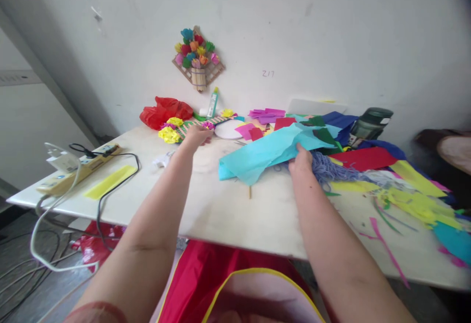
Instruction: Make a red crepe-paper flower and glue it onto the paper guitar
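My right hand (pixel 301 160) grips the near right edge of a light-blue sheet of paper (pixel 257 153), loosely folded and raised over the table's middle. A short thin stick (pixel 250 193) shows just below the paper. My left hand (pixel 198 136) reaches to the back of the table with its fingers curled; what they hold, if anything, is hidden. Right behind it lies a green piece with pale strips (pixel 186 127), with yellow paper flowers (pixel 170 134) and a purple flower (pixel 208 124) about it. A white round disc (pixel 228 129) lies to the right of that hand.
Coloured paper scraps (pixel 267 115), blue-grey yarn (pixel 336 170) and a dark bottle (pixel 370 124) crowd the right side. Red plastic (pixel 165 112) and a glue tube (pixel 212 103) stand behind. A power strip (pixel 79 168) with cables and a yellow strip (pixel 110 181) lie left.
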A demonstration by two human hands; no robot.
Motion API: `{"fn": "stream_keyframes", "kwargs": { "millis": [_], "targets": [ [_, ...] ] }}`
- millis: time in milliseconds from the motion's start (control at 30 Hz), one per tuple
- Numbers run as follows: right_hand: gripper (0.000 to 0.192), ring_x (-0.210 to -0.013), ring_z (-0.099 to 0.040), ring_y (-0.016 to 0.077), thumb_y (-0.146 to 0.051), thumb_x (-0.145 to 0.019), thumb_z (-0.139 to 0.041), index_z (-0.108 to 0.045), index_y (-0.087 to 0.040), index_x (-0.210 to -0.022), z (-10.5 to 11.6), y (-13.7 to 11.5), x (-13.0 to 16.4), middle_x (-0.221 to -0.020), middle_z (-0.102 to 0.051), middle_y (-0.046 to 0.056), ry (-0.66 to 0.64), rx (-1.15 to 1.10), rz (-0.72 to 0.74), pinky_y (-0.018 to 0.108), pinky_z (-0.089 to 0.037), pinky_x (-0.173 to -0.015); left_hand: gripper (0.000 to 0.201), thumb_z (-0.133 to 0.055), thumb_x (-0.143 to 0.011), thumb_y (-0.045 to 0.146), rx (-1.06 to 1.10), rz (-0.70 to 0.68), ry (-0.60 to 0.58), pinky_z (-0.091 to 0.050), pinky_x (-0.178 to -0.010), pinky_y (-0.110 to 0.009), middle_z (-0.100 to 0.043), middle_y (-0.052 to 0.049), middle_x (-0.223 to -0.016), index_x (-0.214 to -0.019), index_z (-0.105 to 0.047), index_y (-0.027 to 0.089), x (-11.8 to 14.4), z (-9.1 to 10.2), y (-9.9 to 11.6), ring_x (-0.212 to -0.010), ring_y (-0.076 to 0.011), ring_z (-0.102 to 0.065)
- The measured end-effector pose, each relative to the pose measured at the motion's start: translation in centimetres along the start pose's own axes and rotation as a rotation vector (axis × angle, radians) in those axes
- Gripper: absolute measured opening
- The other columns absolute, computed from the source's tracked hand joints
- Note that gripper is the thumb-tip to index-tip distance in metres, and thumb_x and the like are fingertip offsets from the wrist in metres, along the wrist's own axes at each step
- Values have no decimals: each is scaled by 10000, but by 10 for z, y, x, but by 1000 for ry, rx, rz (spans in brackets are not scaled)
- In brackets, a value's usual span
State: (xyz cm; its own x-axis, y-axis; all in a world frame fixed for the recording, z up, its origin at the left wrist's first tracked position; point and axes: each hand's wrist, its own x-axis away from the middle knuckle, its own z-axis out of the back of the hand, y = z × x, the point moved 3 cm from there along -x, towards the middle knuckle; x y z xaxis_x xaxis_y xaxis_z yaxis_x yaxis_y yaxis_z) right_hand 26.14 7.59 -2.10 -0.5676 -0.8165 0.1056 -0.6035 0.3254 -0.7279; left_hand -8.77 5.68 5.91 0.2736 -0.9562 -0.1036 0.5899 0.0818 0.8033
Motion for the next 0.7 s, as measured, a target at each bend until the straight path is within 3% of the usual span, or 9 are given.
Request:
{"fn": "stream_keyframes", "kwargs": {
  "millis": [67,133,200,267,400,500,600,700],
  "targets": [
    [293,-888,-690,138,-146,-825,-584,-638,-157,-1113,-5,-1,0,-1026,-719,35,-93,-48,2,322,-594,-835,335,-607,-825,439,260,7,57,-542,-699,-296,-726,-133,-908,-912,-651,119,7,-29,1,-802,-213,-704],
    [276,-914,-690,145,-176,-836,-596,-645,-158,-1108,-8,-1,0,-1026,-727,43,-148,-60,15,330,-585,-861,417,-611,-806,534,368,-52,82,-549,-719,-303,-726,-126,-959,-916,-651,134,16,-57,-1,-871,-226,-700],
    [260,-922,-688,144,-194,-844,-602,-649,-156,-1097,-9,0,0,-1018,-732,47,-162,-61,27,325,-574,-882,503,-629,-777,593,367,-195,70,-538,-839,-339,-720,-128,-1044,-991,-665,140,25,-80,-2,-1014,-256,-673],
    [252,-924,-687,143,-222,-853,-609,-650,-154,-1092,-10,2,1,-1018,-733,50,-180,-51,24,320,-568,-890,599,-683,-738,570,316,-298,-28,-488,-964,-383,-701,-155,-1130,-1135,-648,123,34,-94,-3,-1105,-278,-641],
    [234,-928,-689,136,-242,-872,-587,-645,-160,-1084,-12,5,0,-1024,-731,44,-191,-68,17,307,-565,-896,1052,-845,-527,543,213,-511,-279,-427,-1051,-397,-591,-158,-1355,-1436,-472,166,46,-94,-1,-1256,-313,-545],
    [244,-932,-691,136,-265,-893,-560,-631,-162,-1103,-13,5,-2,-1023,-731,43,-186,-79,-1,325,-561,-917,1185,-886,-427,530,48,-436,-373,-412,-1066,-414,-586,-155,-1366,-1473,-445,190,46,-83,-5,-1259,-341,-543],
    [254,-933,-688,135,-252,-911,-529,-621,-152,-1126,-13,3,-2,-1014,-732,46,-159,-85,-16,333,-558,-924,995,-878,-441,496,10,-333,-340,-449,-1017,-396,-652,-111,-1278,-1351,-586,217,43,-74,-11,-1222,-338,-572],
    [244,-922,-688,133,-235,-902,-547,-632,-144,-1113,-14,1,1,-987,-735,45,-163,-74,5,314,-559,-911,723,-846,-472,535,152,-261,-298,-506,-892,-348,-720,-80,-1109,-1094,-718,189,42,-72,-13,-1080,-305,-639]
  ]
}}
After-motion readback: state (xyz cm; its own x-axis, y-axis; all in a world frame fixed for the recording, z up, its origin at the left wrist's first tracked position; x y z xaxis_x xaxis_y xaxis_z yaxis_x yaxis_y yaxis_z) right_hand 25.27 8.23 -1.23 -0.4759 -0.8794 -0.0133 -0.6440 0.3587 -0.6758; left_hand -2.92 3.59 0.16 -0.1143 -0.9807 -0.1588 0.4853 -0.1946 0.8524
